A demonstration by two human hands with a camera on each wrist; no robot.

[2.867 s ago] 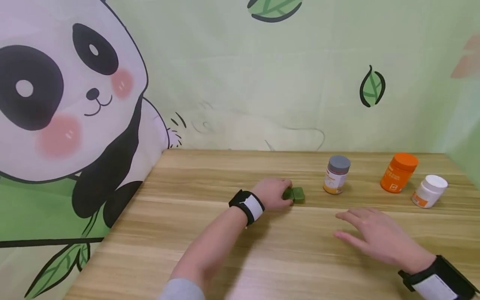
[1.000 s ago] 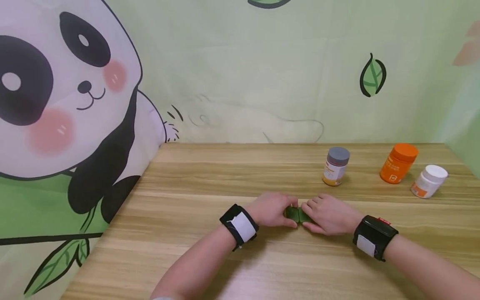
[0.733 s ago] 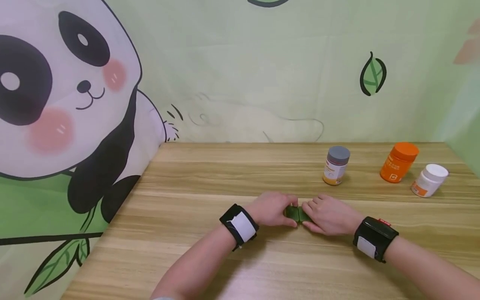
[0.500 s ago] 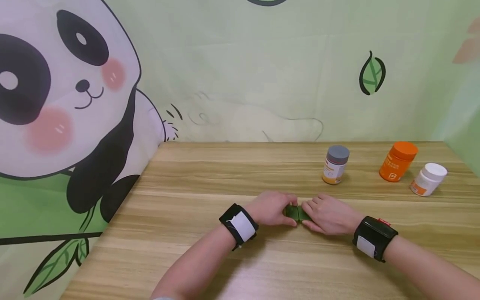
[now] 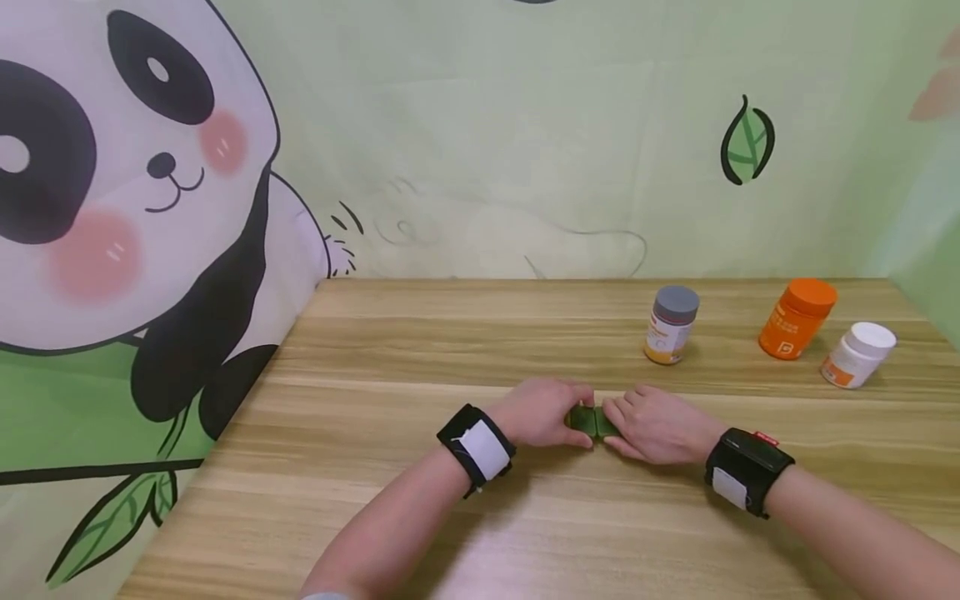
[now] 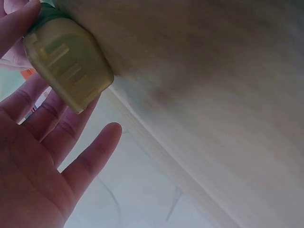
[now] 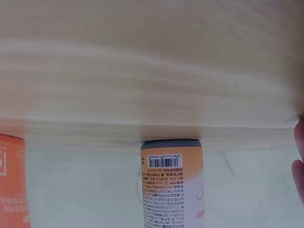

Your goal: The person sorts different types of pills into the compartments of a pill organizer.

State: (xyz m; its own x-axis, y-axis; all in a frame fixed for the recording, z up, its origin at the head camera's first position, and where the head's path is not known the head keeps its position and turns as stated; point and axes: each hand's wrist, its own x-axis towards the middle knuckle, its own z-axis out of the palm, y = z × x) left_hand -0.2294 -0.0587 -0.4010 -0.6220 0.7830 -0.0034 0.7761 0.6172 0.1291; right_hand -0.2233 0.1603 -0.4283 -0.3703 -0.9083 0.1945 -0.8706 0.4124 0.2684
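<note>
A small pill box (image 5: 582, 422) with two green square lids lies at the middle of the wooden table. My left hand (image 5: 536, 411) holds its left end between thumb and fingers. On the right end my right hand (image 5: 667, 425) grips with curled fingers and the thumb in front, hiding much of that lid. The left wrist view gives the box's end wall (image 6: 71, 61), translucent amber under a green top, with my left hand (image 6: 38, 152) around it. Only fingertips (image 7: 299, 175) of my right hand reach the right edge of the right wrist view.
Behind the hands stand a grey-capped bottle (image 5: 671, 325) with a white and orange label, an orange bottle (image 5: 798, 318) and a white bottle (image 5: 858, 355). A wall covering with a panda print (image 5: 172, 183) borders the table (image 5: 420, 333) at left and back.
Since the oldest frame, my left hand has drawn the pill box nearer, and my right hand has come left onto its other end. Over the last second both hands hold still; the head view tips slightly.
</note>
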